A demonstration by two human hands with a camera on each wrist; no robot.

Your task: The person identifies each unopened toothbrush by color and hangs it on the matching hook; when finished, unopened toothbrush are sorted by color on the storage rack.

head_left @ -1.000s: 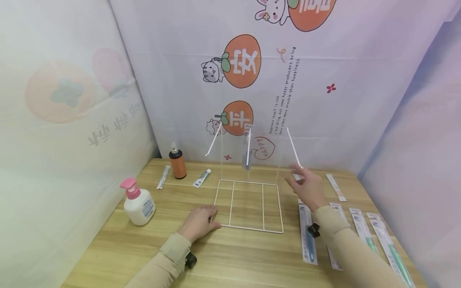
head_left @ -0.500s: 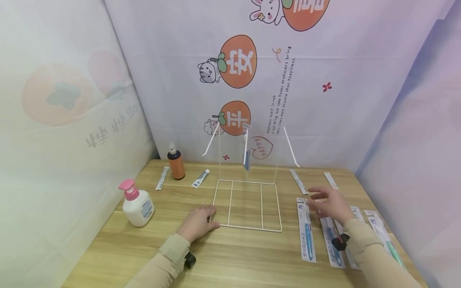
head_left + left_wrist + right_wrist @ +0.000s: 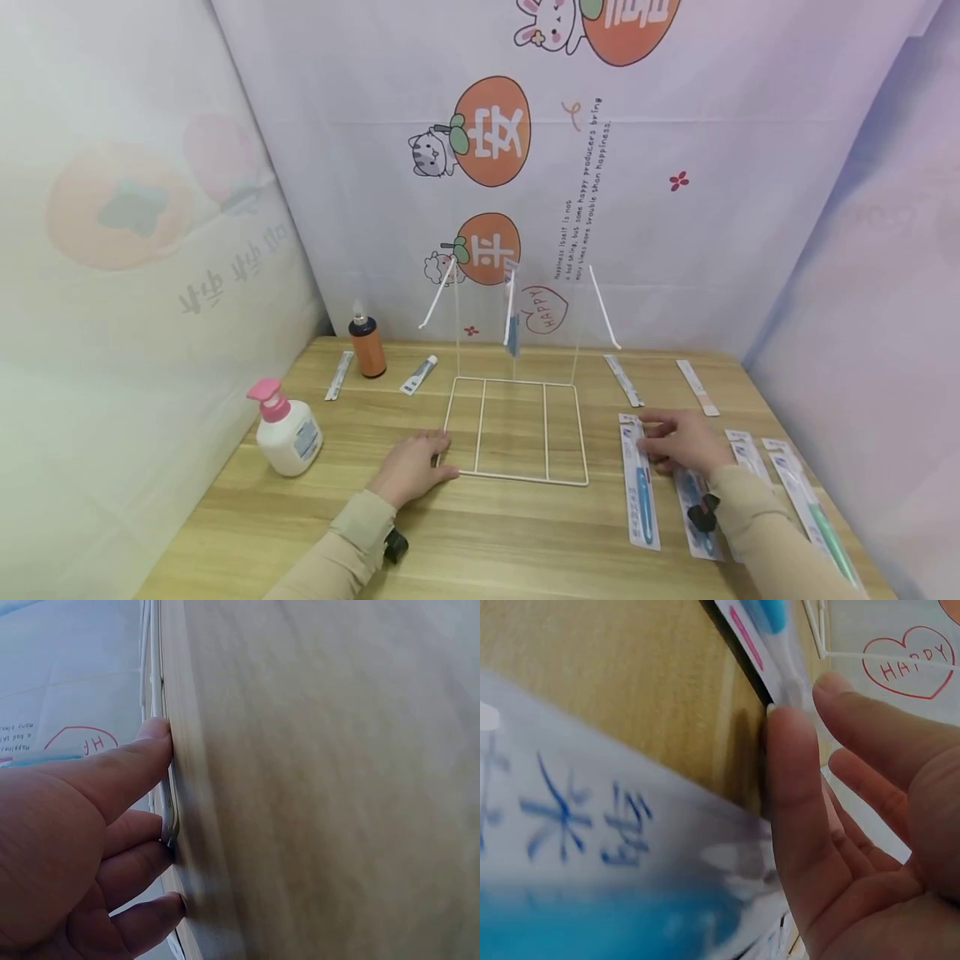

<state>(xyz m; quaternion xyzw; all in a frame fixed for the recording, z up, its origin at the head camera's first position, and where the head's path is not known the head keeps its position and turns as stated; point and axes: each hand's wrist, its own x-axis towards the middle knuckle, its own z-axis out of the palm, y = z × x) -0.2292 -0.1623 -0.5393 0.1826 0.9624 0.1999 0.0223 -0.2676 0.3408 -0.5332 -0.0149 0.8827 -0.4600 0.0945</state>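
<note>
A white wire display rack [image 3: 512,476] with upright hooks stands on the table. My left hand [image 3: 412,467] holds its front left base corner, fingers and thumb at the wire [image 3: 156,690]. One packaged toothbrush [image 3: 512,321] hangs on the middle hook. At the right, my right hand [image 3: 686,442] is low over the table, its fingertips at the upper right edge of a blue packaged toothbrush [image 3: 641,492] lying flat. In the right wrist view, thumb and forefinger stand slightly apart beside that pack [image 3: 761,645]. Another blue packaged toothbrush [image 3: 697,521] lies partly under this hand.
More packaged toothbrushes [image 3: 813,508] lie at the right edge. Slim packets [image 3: 623,381] are near the back right. A pink-topped pump bottle [image 3: 288,437], an orange bottle [image 3: 367,346], a small tube [image 3: 418,375] and a slim packet [image 3: 339,375] stand or lie left. Printed cloth walls surround the table.
My right hand has left the rack's right hook and come down to the blue toothbrush pack on the table. My left hand has stayed at the rack's corner.
</note>
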